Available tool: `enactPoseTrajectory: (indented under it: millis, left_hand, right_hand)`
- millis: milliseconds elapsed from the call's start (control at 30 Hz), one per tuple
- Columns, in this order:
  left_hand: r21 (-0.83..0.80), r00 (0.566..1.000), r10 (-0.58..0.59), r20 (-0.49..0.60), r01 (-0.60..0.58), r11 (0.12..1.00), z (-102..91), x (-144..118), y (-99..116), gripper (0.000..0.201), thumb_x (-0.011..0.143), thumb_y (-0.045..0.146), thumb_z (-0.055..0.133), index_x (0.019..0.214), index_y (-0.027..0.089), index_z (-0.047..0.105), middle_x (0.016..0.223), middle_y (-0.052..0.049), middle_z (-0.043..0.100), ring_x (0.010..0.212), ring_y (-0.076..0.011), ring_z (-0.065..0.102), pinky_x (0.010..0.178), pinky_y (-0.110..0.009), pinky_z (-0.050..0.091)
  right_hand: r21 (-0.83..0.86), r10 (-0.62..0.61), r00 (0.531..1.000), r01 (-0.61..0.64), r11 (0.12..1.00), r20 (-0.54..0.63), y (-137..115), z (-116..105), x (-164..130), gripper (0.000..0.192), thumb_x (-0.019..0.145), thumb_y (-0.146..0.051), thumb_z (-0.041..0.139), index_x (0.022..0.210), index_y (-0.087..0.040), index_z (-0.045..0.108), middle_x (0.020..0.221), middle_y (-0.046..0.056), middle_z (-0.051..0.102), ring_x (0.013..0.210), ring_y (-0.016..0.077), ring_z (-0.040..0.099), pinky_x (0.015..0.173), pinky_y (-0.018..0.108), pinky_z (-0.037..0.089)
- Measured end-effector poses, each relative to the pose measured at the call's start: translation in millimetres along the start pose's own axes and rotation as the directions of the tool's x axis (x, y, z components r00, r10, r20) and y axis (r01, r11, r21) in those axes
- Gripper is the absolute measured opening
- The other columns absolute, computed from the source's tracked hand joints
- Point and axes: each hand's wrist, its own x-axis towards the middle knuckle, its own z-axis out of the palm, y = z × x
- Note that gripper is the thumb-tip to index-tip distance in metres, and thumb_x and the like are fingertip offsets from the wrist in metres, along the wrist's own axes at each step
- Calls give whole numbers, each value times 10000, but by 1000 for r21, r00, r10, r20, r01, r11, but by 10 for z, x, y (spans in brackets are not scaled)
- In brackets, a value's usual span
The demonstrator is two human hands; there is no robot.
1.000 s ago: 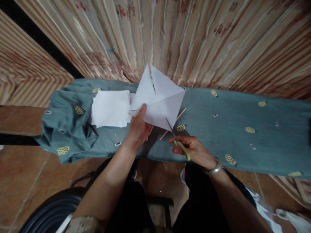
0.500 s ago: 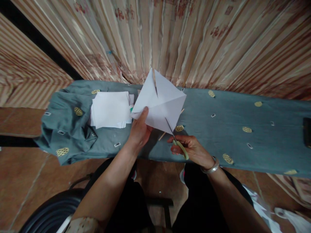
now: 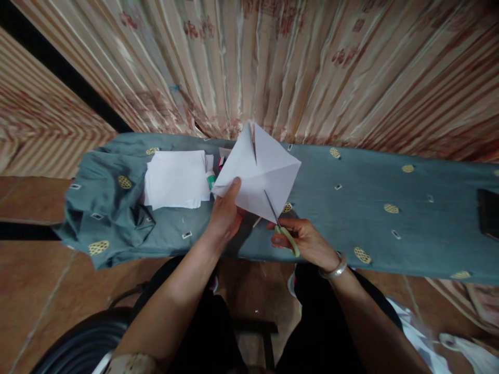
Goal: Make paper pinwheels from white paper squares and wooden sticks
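Note:
My left hand (image 3: 227, 212) grips a square sheet of white paper (image 3: 268, 179) near its left corner, thumb on top and fingers underneath. The sheet is held up with its corners pointing away, toward me and to the sides. A slit runs inward from the far corner, and faint creases cross the middle. In my right hand (image 3: 298, 239) is a pair of scissors (image 3: 288, 239) with pale green handles, its blades at the sheet's near corner. One blade lies over the paper; the other is hidden beneath it.
A stack of white paper (image 3: 177, 179) lies left on the teal pineapple-print cloth (image 3: 362, 197). Beside it stands a small green-and-white item (image 3: 211, 179). A thin wooden stick (image 3: 257, 222) shows under the sheet. A dark object (image 3: 488, 213) sits far right. A pleated curtain (image 3: 265, 67) hangs behind.
The sheet has shifted slightly down in view and its far slit looks narrower. The scissors stay at the near corner, and more of the green-and-white item now shows.

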Motion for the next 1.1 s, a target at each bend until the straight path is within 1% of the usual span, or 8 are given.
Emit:
enactPoseTrajectory:
  millis: [67,133,267,433,600,800,933,1100]
  left_hand:
    - [20,1000,-14,-4,14,1000,11,-23,-23,217,810,232,685,1010,158,646,930,-33,718,764,-138,673,718,-239,563]
    - [30,1000,-27,-10,28,999,17,-36,-35,219,795,240,702,991,158,650,916,-35,718,746,-137,667,708,-243,563]
    - [34,1000,-20,-4,20,999,15,-41,-29,241,786,249,711,1001,161,647,920,-40,718,788,-149,671,748,-264,563]
    - [52,1000,-23,15,22,998,6,-44,-14,274,785,271,713,1024,162,639,870,-38,715,838,-172,682,773,-286,562]
    - [44,1000,-18,9,17,999,8,-43,-9,194,825,238,662,1003,166,637,897,-28,712,835,-146,679,792,-258,550]
    - [32,999,-38,8,38,999,18,-57,-31,230,810,242,682,1026,172,648,927,-21,706,759,-130,659,752,-261,555]
    - [28,999,-39,-11,39,999,21,-63,-28,217,805,230,687,1006,162,644,931,-28,707,765,-129,650,727,-247,551]
    - [36,999,-47,3,47,998,10,-57,-11,182,828,231,656,993,156,641,930,-36,704,791,-144,663,783,-283,556]
  right_hand:
    - [-31,-39,999,39,999,-3,9,-10,-2,522,624,-591,775,889,-150,689,645,-12,619,559,102,528,520,225,408]
    - [-41,-49,999,49,998,-6,8,-13,-5,526,632,-601,767,889,-148,686,641,-10,620,554,102,526,517,224,407]
    - [-8,-12,1000,12,1000,-18,-22,0,-10,524,598,-597,791,862,-159,677,618,-19,616,537,103,540,510,222,439]
    - [63,23,1000,-22,998,-20,-27,21,0,505,562,-568,824,834,-169,677,598,-29,611,516,107,555,507,233,463]
    - [67,8,1000,-6,998,-22,10,24,13,485,577,-556,823,826,-163,686,563,-36,591,499,94,525,482,216,423]
    - [47,-1,1000,2,999,-25,17,17,14,488,586,-550,817,864,-168,693,625,-17,622,549,119,571,511,228,462]
    - [40,-34,999,35,999,-21,5,27,16,467,618,-542,801,858,-162,675,632,-19,616,555,114,559,525,231,467]
    - [41,-30,1000,30,999,0,-14,32,12,478,615,-572,791,851,-173,671,634,-22,619,548,110,542,528,233,472]
